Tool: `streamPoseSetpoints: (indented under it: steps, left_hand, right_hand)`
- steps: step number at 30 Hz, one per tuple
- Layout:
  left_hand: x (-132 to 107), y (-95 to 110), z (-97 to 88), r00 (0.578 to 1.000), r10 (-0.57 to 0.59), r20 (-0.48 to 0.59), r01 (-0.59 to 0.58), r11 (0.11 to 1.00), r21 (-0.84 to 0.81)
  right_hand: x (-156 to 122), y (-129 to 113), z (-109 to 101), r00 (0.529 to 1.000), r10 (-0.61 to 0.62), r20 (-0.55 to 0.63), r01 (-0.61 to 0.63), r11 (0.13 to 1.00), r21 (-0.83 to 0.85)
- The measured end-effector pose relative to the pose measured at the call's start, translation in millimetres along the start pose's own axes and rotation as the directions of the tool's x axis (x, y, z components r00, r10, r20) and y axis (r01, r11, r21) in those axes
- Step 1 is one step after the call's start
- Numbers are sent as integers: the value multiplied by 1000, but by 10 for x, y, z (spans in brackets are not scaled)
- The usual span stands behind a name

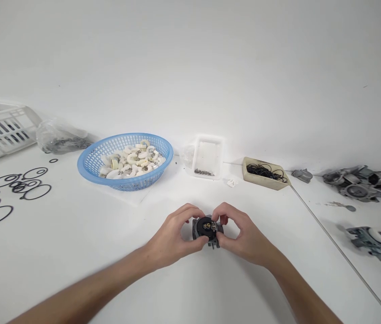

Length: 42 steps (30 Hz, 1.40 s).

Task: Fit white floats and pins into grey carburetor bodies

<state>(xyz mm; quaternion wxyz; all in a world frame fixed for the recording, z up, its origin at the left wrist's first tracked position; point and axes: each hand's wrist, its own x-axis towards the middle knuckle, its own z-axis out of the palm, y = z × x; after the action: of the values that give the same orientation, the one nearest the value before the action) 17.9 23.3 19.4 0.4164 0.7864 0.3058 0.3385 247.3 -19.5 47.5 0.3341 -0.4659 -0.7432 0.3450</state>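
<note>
Between my two hands, low in the middle of the view, is a grey metal carburetor (207, 227) with a dark round face and small brass parts at its centre. My left hand (181, 230) grips its left side, thumb in front and fingers behind. On the opposite side my right hand (239, 231) pinches the edge with thumb and fingertips. Fingers hide parts of both sides. Whether a small part sits under the right fingertips, I cannot tell.
A blue basket (85, 168) holds white floats. Behind stand a white tray (222, 157) with small pins and a beige box (265, 182) of black rings. Loose black O-rings (37, 192) lie left. At right are another carburetor (374, 243) and piled metal bodies (359, 191).
</note>
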Motion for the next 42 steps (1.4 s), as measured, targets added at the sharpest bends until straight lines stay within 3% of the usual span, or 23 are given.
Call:
streamPoseSetpoints:
  steps: [34, 42]
  left_hand:
    - [-10, 13, -3, 1000, 13, -12, -13, 1000, -3]
    - [-11, 20, -11, 1000, 22, -4, -22, 1000, 0]
  right_hand:
    - [-26, 64, 22, 997, -80, 9, 81, 995, -57]
    - [-33, 46, -10, 999, -37, -12, 36, 998, -60]
